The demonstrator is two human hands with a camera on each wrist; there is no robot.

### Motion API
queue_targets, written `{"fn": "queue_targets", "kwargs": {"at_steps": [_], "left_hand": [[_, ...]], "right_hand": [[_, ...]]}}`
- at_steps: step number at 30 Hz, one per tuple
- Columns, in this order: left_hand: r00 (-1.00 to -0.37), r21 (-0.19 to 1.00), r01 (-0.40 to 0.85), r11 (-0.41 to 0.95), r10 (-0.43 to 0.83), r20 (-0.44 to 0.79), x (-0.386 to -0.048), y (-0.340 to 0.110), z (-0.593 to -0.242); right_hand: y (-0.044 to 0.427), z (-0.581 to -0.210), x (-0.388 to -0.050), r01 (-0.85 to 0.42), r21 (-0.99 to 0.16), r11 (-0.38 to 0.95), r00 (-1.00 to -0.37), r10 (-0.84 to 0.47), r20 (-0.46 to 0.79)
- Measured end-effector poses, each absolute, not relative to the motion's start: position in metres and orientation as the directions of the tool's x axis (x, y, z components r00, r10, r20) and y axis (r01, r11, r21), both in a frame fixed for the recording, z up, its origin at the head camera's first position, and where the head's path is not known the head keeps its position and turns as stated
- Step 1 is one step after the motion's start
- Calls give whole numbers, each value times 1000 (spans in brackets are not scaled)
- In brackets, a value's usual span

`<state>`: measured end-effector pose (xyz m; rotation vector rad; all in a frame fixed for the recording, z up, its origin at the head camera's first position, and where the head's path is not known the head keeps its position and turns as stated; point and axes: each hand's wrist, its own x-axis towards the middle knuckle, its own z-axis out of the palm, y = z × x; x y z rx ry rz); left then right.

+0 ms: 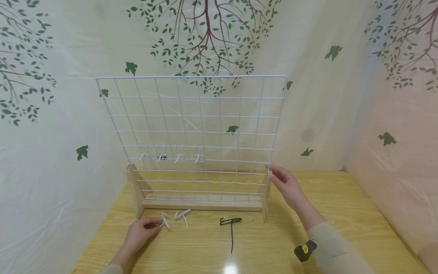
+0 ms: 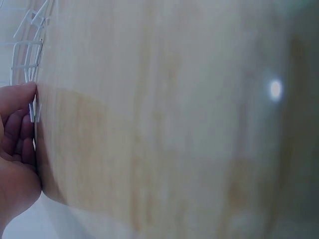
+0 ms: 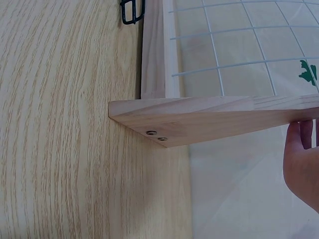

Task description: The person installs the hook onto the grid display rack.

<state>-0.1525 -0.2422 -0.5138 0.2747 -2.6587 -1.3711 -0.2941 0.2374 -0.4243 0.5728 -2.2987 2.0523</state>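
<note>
A white wire grid panel (image 1: 212,115) stands upright in a wooden stand (image 1: 205,205). Several white hooks (image 1: 178,158) hang in a row on its left half. On the table, my left hand (image 1: 142,232) pinches a white hook (image 1: 165,221) between thumb and fingers; the hook's end (image 2: 35,112) shows at the fingertips in the left wrist view. Beside it lies another white hook (image 1: 183,215). My right hand (image 1: 289,187) grips the top of the stand's right side piece (image 3: 209,122), at the panel's edge. Its fingertips are partly hidden behind the wood.
A black hook (image 1: 231,221) with a long prong lies before the stand, right of the white ones. The wooden table (image 1: 328,213) reaches to a curtain (image 1: 318,125) printed with leaves and branches behind. A black device (image 1: 305,250) is worn at the right wrist.
</note>
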Motion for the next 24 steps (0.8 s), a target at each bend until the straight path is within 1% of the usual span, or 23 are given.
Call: {"fn": "queue_targets", "kwargs": {"at_steps": [3,7,12,18,24], "left_hand": [[-973,805,-95,586,-226,50,-153,-241,-514],[-972,816,-89,571,-229,54,-154,-241,-514],[-967,829,-119,546,-255,28,-155,-243,-513],[-953,880,-134,456,-301,11,-155,-244,-511],[-943,915,-147,375,-331,-16,-157,-244,-511]], "right_hand": [[237,-425,-295,-276,-958,79,-933,-261,248],[238,-426,-295,-283,-956,72,-930,-263,256],[238,-427,-296,-289,-955,65,-929,-260,263],[238,-427,-296,-289,-955,59,-929,-258,265],[238,-428,-297,-292,-952,86,-932,-251,263]]}}
